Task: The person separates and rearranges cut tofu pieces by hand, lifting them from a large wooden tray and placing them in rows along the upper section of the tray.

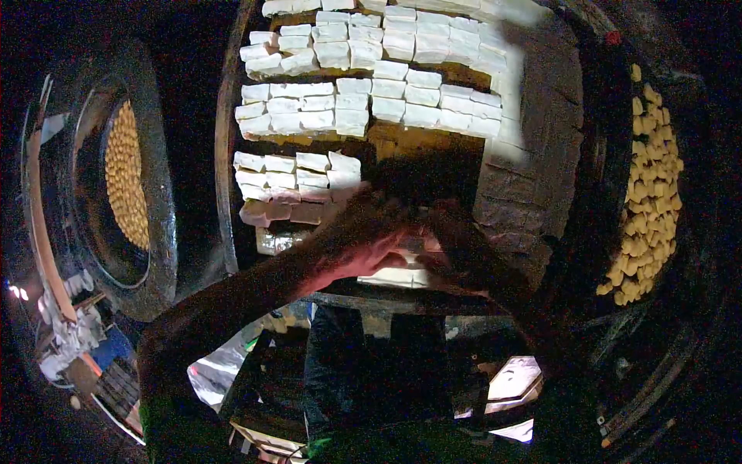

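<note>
White tofu blocks lie in rows on a dark wooden board. My left hand and my right hand meet low over the board's near part, in deep shadow. Both hands have fingers curled inward, facing each other. Pale tofu shows between and just below them, but what the fingers grip, if anything, is hidden in the dark. A few tofu pieces lie beneath my hands at the near edge. To the left of my left forearm, more blocks sit close together.
At the left is a round pan holding many small golden pieces. On the right lies a heap of yellow fried-looking cubes. Shaded blocks cover the board's right side, near its raised rim.
</note>
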{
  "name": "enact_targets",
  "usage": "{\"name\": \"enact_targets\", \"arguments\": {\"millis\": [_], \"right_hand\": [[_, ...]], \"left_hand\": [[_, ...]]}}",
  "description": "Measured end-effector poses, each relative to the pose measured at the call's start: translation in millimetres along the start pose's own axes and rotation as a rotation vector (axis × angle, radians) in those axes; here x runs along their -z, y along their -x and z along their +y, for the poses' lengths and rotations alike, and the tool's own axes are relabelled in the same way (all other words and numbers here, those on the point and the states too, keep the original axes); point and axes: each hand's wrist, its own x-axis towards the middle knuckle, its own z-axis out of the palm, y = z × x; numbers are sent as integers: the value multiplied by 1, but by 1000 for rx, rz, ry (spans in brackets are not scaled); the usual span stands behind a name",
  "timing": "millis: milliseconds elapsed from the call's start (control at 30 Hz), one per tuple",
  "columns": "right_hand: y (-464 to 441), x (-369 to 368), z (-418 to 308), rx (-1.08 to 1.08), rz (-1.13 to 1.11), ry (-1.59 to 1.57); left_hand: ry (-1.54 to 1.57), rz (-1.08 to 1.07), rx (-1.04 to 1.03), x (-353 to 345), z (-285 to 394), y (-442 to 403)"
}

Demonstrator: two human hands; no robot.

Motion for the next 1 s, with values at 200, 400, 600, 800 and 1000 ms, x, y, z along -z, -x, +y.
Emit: {"name": "enact_targets", "arguments": {"millis": [200, 400, 600, 800, 1000], "right_hand": [[20, 33, 19, -30, -81, -43], [33, 32, 21, -30, -98, -20], [39, 28, 22, -25, -110, -22], [41, 25, 25, -18, -117, -23], [30, 28, 29, 19, -122, -28]], "left_hand": [[-5, -52, 5, -6, -1, -6], [-108, -262, -95, -2, -4, -12], [72, -59, -117, -12, -2, -11], [-11, 0, -188, -8, 3, -7], [6, -53, -153, -17, 0, -4]]}}
